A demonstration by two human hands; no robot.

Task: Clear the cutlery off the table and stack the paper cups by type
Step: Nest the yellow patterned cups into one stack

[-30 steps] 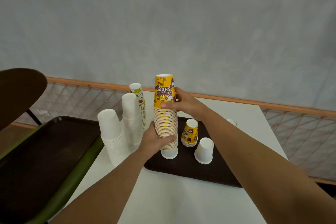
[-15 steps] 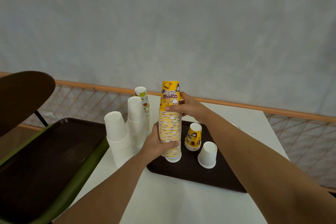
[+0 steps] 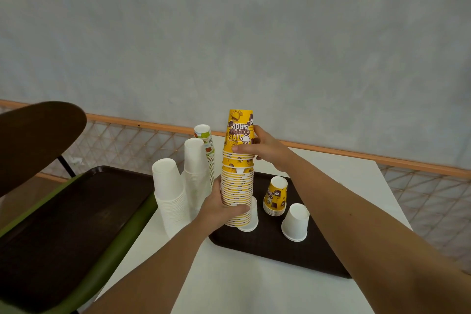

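Two hands grip the tall yellow coffee-cup stack (image 3: 238, 178) upright over the brown tray (image 3: 267, 252), left hand (image 3: 219, 208) wrapped near its base, right hand (image 3: 266, 151) pinching near its top; sorting seems midway, and the next move likely needs a steady, level set-down.
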